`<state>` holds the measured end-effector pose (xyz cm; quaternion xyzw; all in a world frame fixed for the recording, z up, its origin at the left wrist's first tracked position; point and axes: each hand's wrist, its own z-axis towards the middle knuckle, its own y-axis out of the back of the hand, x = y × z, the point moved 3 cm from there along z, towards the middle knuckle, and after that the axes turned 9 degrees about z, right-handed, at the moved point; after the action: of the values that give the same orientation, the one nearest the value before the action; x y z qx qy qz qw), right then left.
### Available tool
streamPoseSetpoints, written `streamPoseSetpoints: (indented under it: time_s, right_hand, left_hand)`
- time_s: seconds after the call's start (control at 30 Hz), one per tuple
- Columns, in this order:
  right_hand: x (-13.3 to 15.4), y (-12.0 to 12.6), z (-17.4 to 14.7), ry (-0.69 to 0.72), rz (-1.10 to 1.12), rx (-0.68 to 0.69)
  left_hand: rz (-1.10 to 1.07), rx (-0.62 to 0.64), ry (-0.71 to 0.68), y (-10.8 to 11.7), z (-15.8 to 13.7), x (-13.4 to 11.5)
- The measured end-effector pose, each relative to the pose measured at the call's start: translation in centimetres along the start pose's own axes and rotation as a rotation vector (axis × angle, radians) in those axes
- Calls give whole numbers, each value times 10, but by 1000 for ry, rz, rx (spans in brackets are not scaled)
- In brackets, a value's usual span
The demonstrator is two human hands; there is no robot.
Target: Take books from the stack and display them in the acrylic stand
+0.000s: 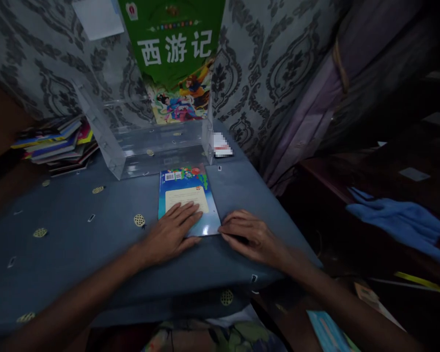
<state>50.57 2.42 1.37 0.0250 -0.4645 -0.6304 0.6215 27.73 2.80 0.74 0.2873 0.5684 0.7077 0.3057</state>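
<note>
Across the bench, clock set on the blue book with twelve away from the wearer. At ten o'clock: loose stack of books, edges uneven. Next, between eleven and twelve, a clear stand, its near edge just beside the top of the book. Blue book itself lies flat near the bench's near edge, barcode up at its eleven o'clock. Judged light and thin; cover probably bendy rather than stiff. Glare near its six o'clock edge suggests a glossy, slightly slippery face; low risk of breaking, though corners may crease. Best hold, I'd say: outer edge or a corner, thumb one side, fingers the other, other palm steadying the face. Left hand over its seven o'clock: opened out nearly flat, fingers a little apart and pointing up toward one, resting on the cover, nothing gripped. Right hand off its four o'clock: fingers curled and bunched toward the thumb, tips at the lower right corner. Appears to touch there; whether the corner is pinched, cannot tell. Farther out at three, a blue cloth, well apart.
</note>
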Motion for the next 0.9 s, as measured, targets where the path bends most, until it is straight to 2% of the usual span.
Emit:
streamPoseSetpoints:
  time_s: [0.13, 0.3, 0.47, 0.57, 0.77, 0.9]
  right_hand:
    - [5, 0, 10, -10, -25, 2]
    - [-3, -14, 36, -123, -16, -21]
    - [-37, -46, 67, -174, -47, 73]
    - [-62, -56, 87, -222, -105, 159]
    - [-99, -49, 108, -437, -318, 169]
    - [-106, -46, 105, -488, -359, 111]
  left_hand:
    - [0, 10, 5, -1, -1, 1]
    - [-4, -12, 19, -2, 1, -2]
    - [-29, -19, 19, 1, 2, -4]
    - [-40, -12, 28, 0, 2, -3]
    - [-46, 40, 30, -8, 0, 2]
    - [-87, 36, 49, -9, -1, 2]
